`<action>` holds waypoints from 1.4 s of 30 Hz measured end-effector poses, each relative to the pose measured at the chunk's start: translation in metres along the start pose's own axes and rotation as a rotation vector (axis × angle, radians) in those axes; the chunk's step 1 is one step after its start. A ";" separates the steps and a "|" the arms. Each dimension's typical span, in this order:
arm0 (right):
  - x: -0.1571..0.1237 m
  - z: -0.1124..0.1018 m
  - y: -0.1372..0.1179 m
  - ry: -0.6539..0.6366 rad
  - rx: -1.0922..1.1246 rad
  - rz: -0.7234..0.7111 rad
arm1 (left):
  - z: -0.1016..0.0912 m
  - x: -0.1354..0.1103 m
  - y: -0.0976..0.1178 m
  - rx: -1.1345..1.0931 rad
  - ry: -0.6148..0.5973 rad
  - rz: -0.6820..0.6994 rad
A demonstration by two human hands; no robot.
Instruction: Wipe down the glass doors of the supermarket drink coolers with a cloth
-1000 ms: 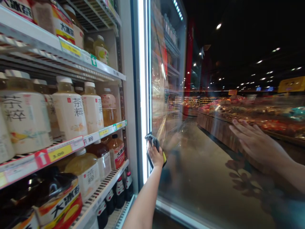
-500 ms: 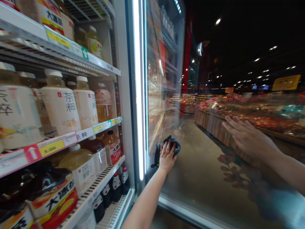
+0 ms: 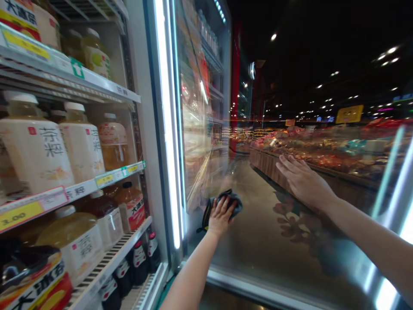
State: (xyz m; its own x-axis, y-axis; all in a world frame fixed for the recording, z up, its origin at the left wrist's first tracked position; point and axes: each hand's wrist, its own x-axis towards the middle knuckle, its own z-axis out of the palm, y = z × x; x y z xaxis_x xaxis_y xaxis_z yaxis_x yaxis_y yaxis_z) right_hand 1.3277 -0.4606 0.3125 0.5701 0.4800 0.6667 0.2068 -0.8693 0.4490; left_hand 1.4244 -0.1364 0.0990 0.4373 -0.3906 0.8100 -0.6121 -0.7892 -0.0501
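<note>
My left hand (image 3: 219, 214) presses a dark grey cloth (image 3: 229, 203) against the inside of an open glass cooler door (image 3: 258, 241), low down and near the lit door frame (image 3: 167, 142). Its fingers lie spread over the cloth. My right hand (image 3: 301, 181) rests flat on the same glass further right, fingers stretched out and holding nothing. The glass reflects store lights and a flowered sleeve.
The open cooler at the left holds shelves (image 3: 106, 176) of tea and juice bottles (image 3: 80, 146) with price tags (image 3: 19, 212). Dark sauce bottles (image 3: 138, 258) stand on the bottom shelf. Through the glass show a shop aisle and blurred display counters (image 3: 322, 150).
My left hand has slid the cloth from the frame edge rightward onto the glass. The view has swung to the right; my right hand stays flat on the glass.
</note>
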 end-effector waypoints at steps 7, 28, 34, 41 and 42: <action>0.007 -0.008 0.003 -0.043 -0.047 0.039 | -0.028 0.070 -0.003 -0.004 0.265 -0.529; -0.105 -0.026 0.056 -0.088 -0.065 0.110 | -0.010 0.106 0.093 0.021 0.053 0.128; -0.124 -0.040 0.066 -0.097 -0.091 0.049 | -0.012 0.060 0.048 0.010 -0.216 0.408; -0.138 -0.032 0.076 -0.106 -0.096 0.150 | -0.013 0.144 0.128 0.035 0.104 0.097; -0.142 -0.030 0.075 -0.121 -0.103 0.145 | -0.007 0.142 0.136 0.032 0.081 0.180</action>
State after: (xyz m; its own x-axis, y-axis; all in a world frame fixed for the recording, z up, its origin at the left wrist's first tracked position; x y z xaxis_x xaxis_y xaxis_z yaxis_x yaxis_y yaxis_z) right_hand 1.2388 -0.5900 0.2691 0.6805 0.3282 0.6551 0.0372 -0.9084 0.4164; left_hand 1.3987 -0.2965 0.2113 0.2678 -0.4886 0.8304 -0.6536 -0.7253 -0.2160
